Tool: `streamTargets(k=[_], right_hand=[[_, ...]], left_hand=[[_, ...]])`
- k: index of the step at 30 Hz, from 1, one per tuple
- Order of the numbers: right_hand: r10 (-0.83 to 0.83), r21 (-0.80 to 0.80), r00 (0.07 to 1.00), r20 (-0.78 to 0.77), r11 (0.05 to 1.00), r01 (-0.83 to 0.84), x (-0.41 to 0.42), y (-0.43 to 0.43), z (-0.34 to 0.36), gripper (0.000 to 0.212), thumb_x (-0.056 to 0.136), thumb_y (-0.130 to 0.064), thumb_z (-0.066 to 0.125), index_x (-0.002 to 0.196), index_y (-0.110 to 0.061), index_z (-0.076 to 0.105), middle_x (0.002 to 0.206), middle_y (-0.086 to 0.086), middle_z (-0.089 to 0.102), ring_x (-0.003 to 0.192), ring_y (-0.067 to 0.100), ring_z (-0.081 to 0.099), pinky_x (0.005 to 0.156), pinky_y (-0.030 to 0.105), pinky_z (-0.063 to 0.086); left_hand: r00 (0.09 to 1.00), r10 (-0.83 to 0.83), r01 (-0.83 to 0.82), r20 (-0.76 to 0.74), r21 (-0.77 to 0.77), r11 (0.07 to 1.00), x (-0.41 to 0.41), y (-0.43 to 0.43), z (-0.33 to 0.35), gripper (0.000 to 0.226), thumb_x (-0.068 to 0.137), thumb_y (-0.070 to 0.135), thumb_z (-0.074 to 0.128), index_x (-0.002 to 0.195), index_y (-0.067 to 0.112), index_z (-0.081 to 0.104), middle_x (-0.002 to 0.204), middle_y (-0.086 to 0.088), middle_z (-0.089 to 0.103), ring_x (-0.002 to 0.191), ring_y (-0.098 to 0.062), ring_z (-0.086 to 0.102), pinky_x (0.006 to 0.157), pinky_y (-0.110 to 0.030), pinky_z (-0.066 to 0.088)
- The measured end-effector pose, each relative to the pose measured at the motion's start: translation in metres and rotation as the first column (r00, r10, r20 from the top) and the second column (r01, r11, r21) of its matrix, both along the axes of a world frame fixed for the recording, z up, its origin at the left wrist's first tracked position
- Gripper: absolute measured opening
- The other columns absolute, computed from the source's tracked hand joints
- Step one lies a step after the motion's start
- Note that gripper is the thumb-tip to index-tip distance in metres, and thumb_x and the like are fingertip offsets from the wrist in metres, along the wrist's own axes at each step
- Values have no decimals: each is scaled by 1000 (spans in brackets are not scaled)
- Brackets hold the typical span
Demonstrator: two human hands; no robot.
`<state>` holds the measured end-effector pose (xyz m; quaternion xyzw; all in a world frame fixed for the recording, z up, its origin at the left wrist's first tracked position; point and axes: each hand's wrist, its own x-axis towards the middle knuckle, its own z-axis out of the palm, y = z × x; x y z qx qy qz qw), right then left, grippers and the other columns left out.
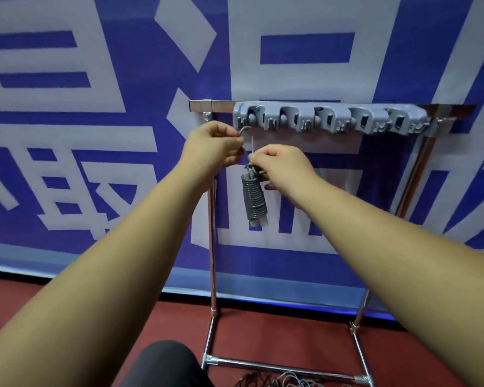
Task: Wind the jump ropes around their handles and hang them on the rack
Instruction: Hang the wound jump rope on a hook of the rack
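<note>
A grey jump rope is wound in tight coils round its pale handles and hangs upright below the rack's left end. A short loop of the rope rises from the bundle toward the leftmost hook of the grey holder strip. My left hand pinches that loop just under the hook. My right hand pinches the rope right above the bundle, its fingers beside the handle tops. The strip is fixed on the chrome rack.
The rack stands on a red floor against a blue and white banner wall. Its other holders carry nothing. More loose ropes, dark and grey, lie on the floor by the rack's base bar. My dark-trousered knee is at the bottom.
</note>
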<state>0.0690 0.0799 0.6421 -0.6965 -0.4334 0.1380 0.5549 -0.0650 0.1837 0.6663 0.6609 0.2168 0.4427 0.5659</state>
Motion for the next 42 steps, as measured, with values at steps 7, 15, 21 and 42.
streamTargets(k=[7, 15, 21, 42], right_hand=[[-10, 37, 999, -32, 999, 11, 13, 61, 29, 11, 94, -27, 73, 89, -24, 81, 86, 4, 80, 78, 18, 74, 66, 35, 63], [-28, 19, 999, -28, 999, 28, 16, 82, 26, 13, 98, -29, 70, 90, -24, 78, 92, 5, 79, 87, 25, 79, 69, 43, 68], [-62, 14, 996, -63, 998, 63, 13, 79, 29, 16, 94, -23, 62, 88, -23, 77, 94, 8, 79, 88, 28, 79, 69, 50, 68], [-99, -137, 980, -173, 988, 76, 29, 21, -47, 20, 99, -19, 60, 92, -17, 78, 92, 4, 82, 91, 28, 79, 87, 45, 63]], left_hand=[[994, 109, -109, 14, -15, 994, 23, 55, 22, 13, 94, -2, 71, 94, 9, 66, 86, -10, 72, 71, -20, 71, 64, -27, 59], [992, 102, -96, 68, -91, 991, 38, 73, 11, 10, 95, 0, 71, 95, 10, 73, 93, -15, 77, 79, -23, 73, 76, -34, 62], [995, 102, -102, 19, 20, 995, 44, 74, 17, 12, 96, 6, 73, 106, 7, 78, 100, -16, 79, 83, -20, 74, 76, -30, 63], [976, 178, -190, -127, -91, 977, 17, 35, -69, 23, 92, -5, 58, 102, 7, 75, 98, -11, 79, 90, -20, 79, 76, -27, 63]])
